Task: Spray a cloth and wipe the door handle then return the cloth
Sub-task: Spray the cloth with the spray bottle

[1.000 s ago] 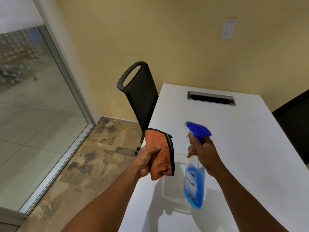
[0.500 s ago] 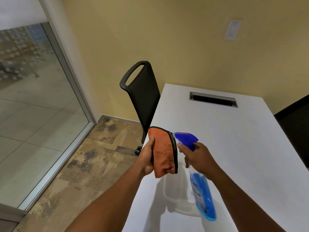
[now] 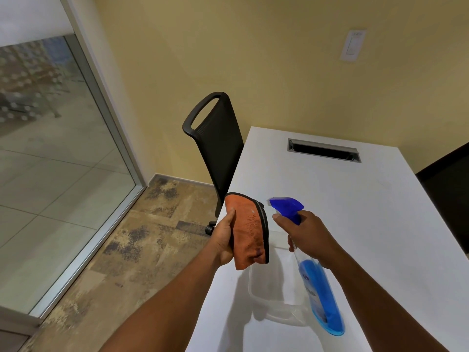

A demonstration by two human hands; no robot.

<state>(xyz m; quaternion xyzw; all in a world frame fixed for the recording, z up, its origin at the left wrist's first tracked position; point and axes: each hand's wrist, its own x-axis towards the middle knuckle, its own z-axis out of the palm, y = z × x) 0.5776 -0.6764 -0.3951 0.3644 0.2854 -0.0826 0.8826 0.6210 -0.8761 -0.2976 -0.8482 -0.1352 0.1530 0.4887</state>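
Observation:
My left hand (image 3: 223,240) grips a folded orange cloth (image 3: 250,232) with a black edge, held upright over the table's left edge. My right hand (image 3: 308,237) holds a clear spray bottle (image 3: 318,293) of blue liquid, tilted, with its blue nozzle (image 3: 286,205) pointing at the cloth from a short gap to the right. A finger rests on the trigger. No door handle is in view.
A clear plastic tub (image 3: 274,301) sits on the white table (image 3: 355,212) below my hands. A black chair (image 3: 218,146) stands at the table's left, another dark chair (image 3: 451,189) at the right. A glass wall (image 3: 55,161) runs along the left. A cable slot (image 3: 323,149) is at the table's far end.
The bottle has tilted and swung left, bringing its nozzle close to the cloth. The cloth hand has stayed almost in place.

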